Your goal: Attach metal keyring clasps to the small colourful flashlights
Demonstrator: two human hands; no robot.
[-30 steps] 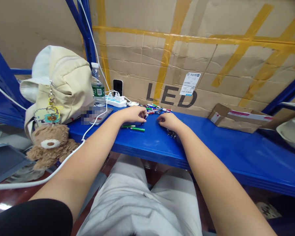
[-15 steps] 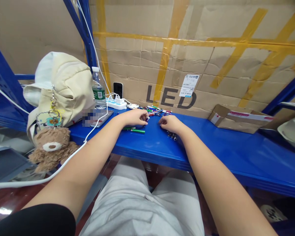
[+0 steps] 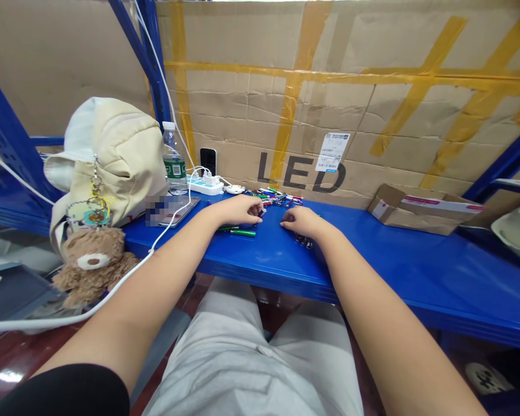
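Both my hands rest on a blue shelf [image 3: 394, 268] in front of me. My left hand [image 3: 239, 208] is curled, its fingertips pinched on a small dark piece I cannot name. Just under it lie two green pens [image 3: 241, 232]. My right hand [image 3: 300, 221] is also curled, palm down, with its fingertips hidden from me. Small dark metal parts [image 3: 304, 240] lie beside its wrist. A pile of several coloured pens [image 3: 277, 196] sits just beyond both hands, against the cardboard.
A cream bag [image 3: 112, 156] with a teddy bear [image 3: 93, 263] hangs at the left, beside a water bottle [image 3: 174, 162], a phone [image 3: 173, 208], a power strip [image 3: 205, 184] and a white cable [image 3: 112, 283]. A flat cardboard box [image 3: 420, 209] lies right. A large taped carton [image 3: 329, 98] marked LED stands behind.
The view has tilted slightly, so everything sits a little lower. My hands have drawn a bit closer together and stay over the same spot on the shelf.
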